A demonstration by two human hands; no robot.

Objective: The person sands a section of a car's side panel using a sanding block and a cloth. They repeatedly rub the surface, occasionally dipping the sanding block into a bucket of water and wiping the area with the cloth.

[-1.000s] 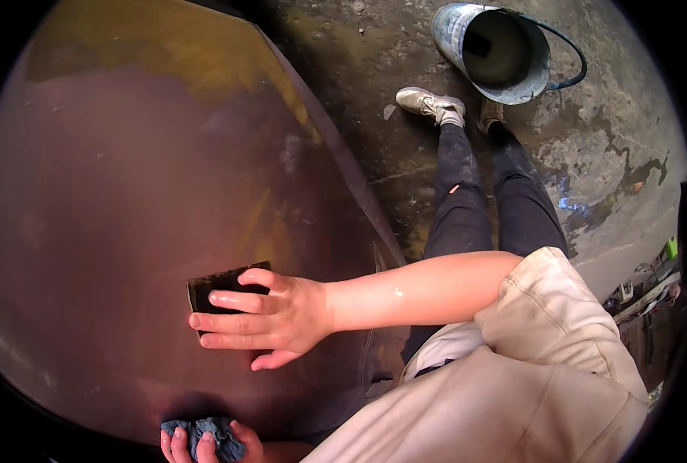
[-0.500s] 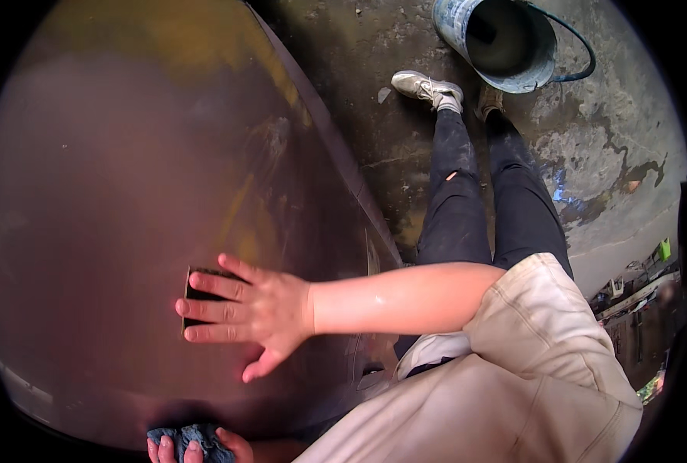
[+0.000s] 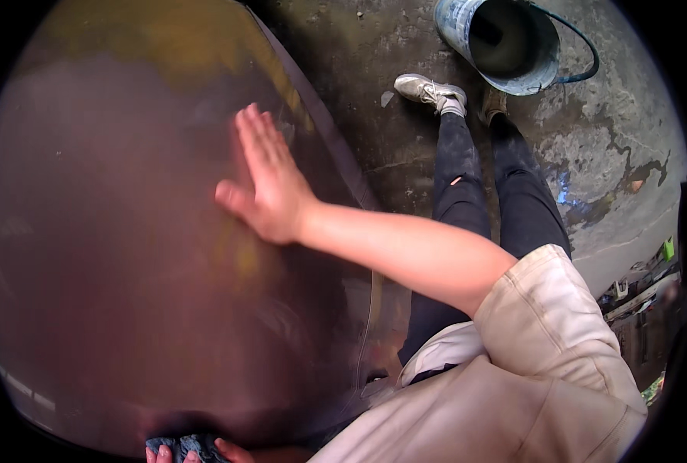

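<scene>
My right hand [image 3: 270, 181] reaches across from the right over a large, smooth, brownish-purple panel [image 3: 127, 293] with yellowish patches. Its fingers are stretched out, close together and pointing away from me, with the thumb apart, and it is slightly blurred. The palm side faces the panel and is hidden, so I cannot tell whether anything lies under it. At the lower edge my left hand [image 3: 231, 450] is closed around a crumpled blue-grey cloth [image 3: 195, 446] beside the panel's near edge; the picture's rim cuts off part of it.
A worn bucket [image 3: 505, 50] with a dark handle and cloudy liquid inside stands on the stained, wet-looking concrete floor [image 3: 605, 139]. My legs [image 3: 459, 174] and pale shoe [image 3: 430, 91] are alongside the panel's right edge. Assorted items [image 3: 636, 297] lie at the far right.
My right hand has moved farther away across the panel and slightly right, turning its fingers away from me. The dark rectangular piece under its fingers no longer shows. My left hand stays near the cloth's place.
</scene>
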